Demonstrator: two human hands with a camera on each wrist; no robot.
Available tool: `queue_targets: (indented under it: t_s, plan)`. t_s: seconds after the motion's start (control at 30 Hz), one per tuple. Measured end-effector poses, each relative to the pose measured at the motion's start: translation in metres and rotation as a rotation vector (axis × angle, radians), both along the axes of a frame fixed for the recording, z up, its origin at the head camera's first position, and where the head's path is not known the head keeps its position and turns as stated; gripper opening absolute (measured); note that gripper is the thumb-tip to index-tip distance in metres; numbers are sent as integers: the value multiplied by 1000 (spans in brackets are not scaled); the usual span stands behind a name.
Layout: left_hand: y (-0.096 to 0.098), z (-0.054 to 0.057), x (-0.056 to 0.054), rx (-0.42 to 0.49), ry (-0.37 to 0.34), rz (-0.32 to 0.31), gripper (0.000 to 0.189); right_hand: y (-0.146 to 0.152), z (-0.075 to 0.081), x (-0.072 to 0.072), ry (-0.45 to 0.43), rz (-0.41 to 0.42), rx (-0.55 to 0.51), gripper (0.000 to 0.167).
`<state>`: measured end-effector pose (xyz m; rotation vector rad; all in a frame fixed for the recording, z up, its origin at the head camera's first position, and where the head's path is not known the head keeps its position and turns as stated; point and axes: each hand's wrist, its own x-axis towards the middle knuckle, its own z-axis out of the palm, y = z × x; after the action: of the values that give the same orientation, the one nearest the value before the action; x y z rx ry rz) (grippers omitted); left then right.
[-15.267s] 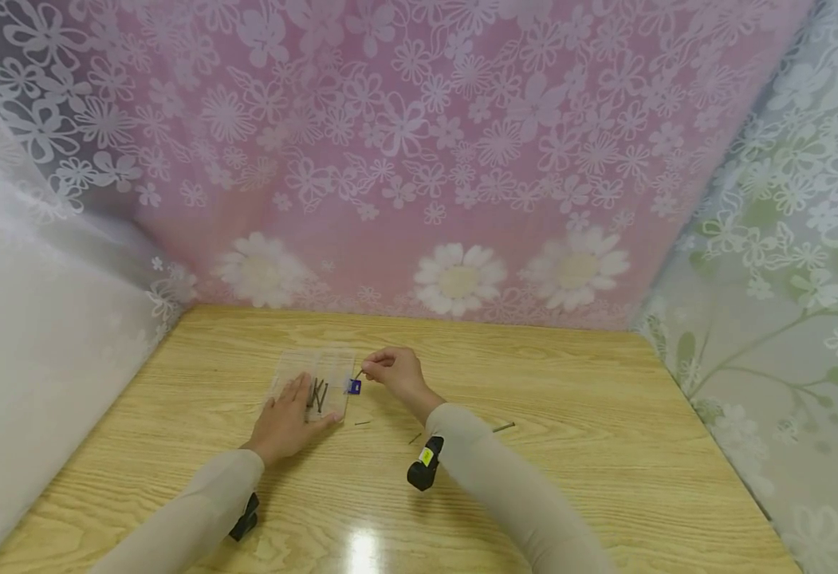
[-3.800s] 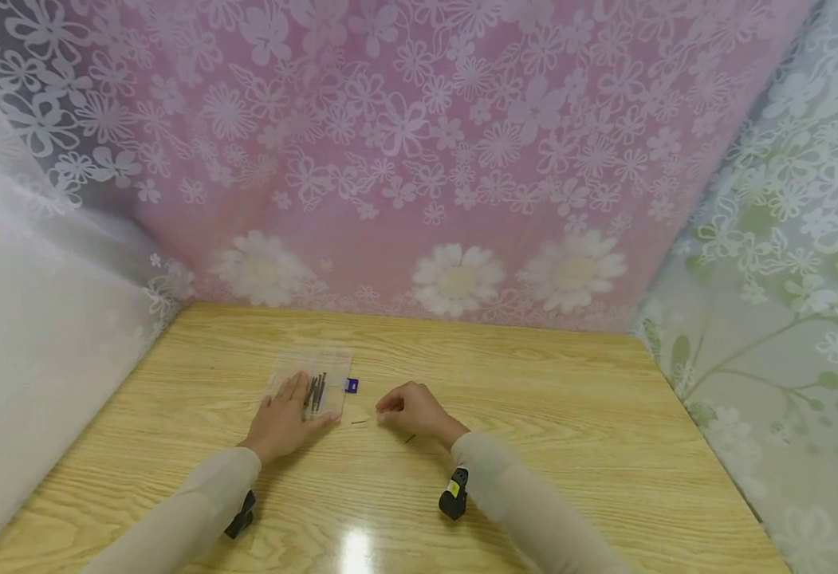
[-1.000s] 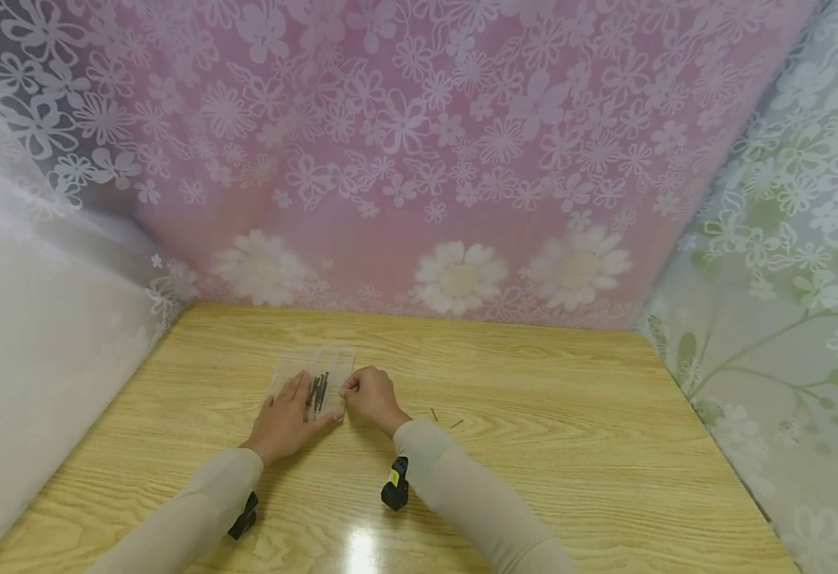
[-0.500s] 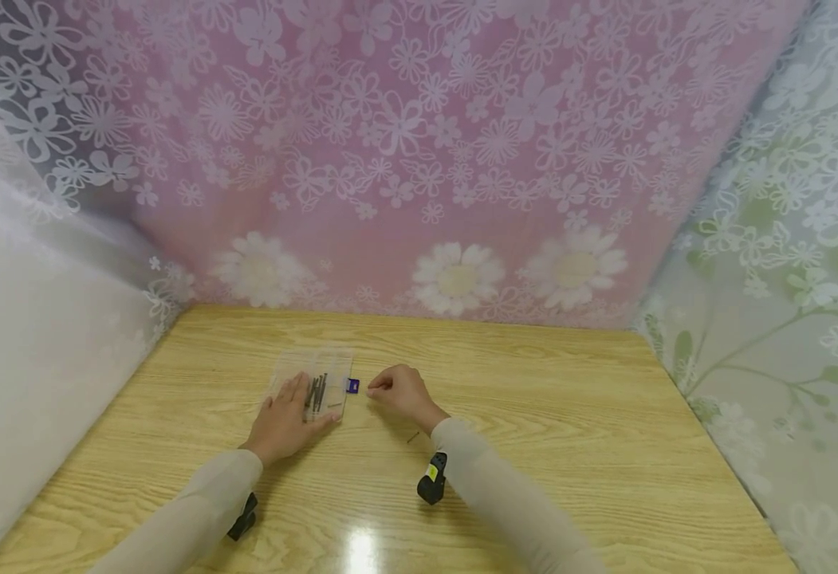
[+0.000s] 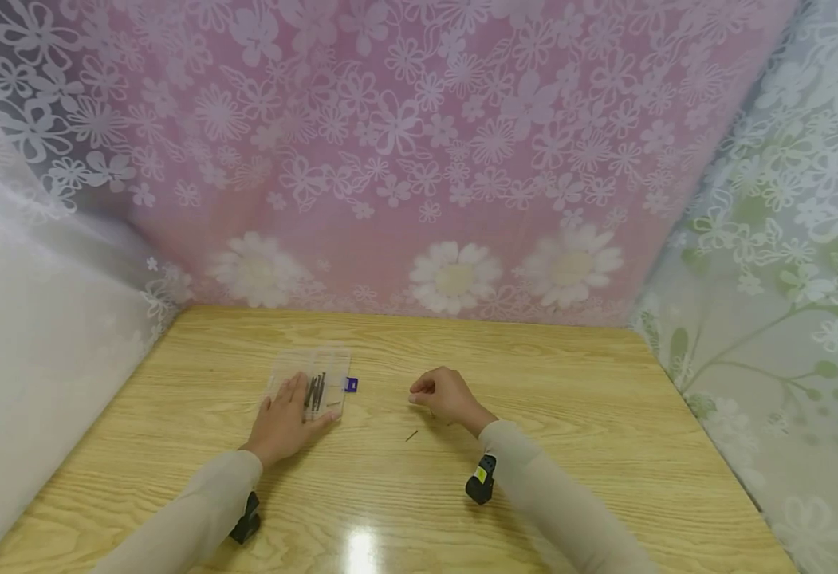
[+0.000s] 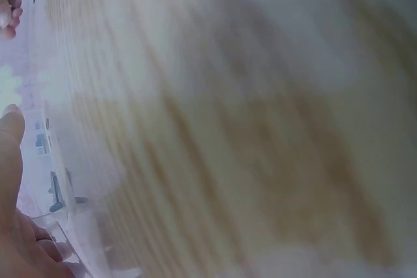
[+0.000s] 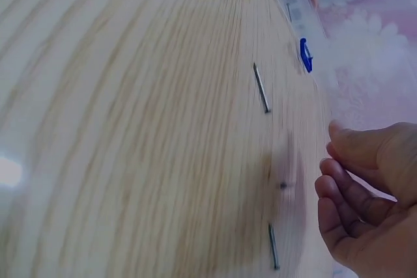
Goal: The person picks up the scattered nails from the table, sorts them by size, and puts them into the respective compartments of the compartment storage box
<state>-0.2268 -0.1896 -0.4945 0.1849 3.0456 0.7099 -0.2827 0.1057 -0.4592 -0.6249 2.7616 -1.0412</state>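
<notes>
My left hand (image 5: pixel 285 418) lies with straight fingers over the lower left of a clear plastic box (image 5: pixel 328 359). Several long dark nails (image 5: pixel 316 391) sit in the box, and a small nail (image 5: pixel 334 403) lies right of them. A blue tag (image 5: pixel 351 385) is on the box's right edge. My right hand (image 5: pixel 449 396) hovers right of the box with loosely curled fingers, nothing visible between thumb and forefinger. Below it, in the right wrist view, lie a small nail (image 7: pixel 261 88), a blurred nail standing partly in shadow (image 7: pixel 283 185), and another small nail (image 7: pixel 273 247).
The box and loose nails are on a wood-grain table (image 5: pixel 569 383). A pink flowered curtain (image 5: pixel 390 159) hangs behind it, with a pale curtain (image 5: pixel 31 319) on the left and a flowered one (image 5: pixel 784 359) on the right.
My right hand has moved right from the box's edge toward the loose nails. Since 3.8 s ago, one small nail has gone from the table into the box. My left hand stays put.
</notes>
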Motion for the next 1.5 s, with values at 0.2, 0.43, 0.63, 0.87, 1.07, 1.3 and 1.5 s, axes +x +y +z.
queue_targets:
  t_s: [0.2,0.43,0.63,0.87,1.07,1.3,1.5]
  plan:
    - [-1,0,-1,-4,-2,-1,106,15,-2,7,26,-51,22,10]
    - [-1,2,-1,-19,-10,-11,105,27,-6,18,22,-119,52,10]
    - [-1,4,-1,-44,-2,-16,104,30,-12,22,27,-138,58,9]
    - [0,6,0,-43,-1,-18,101,29,-15,25,39,-123,58,7]
    - [0,6,0,-50,12,-19,100,26,-15,26,77,-114,69,7]
    - [-1,5,-1,-66,24,-26,101,24,-15,27,119,-120,90,9]
    - [-2,4,-1,-62,20,-23,101,23,-14,26,116,-117,80,11]
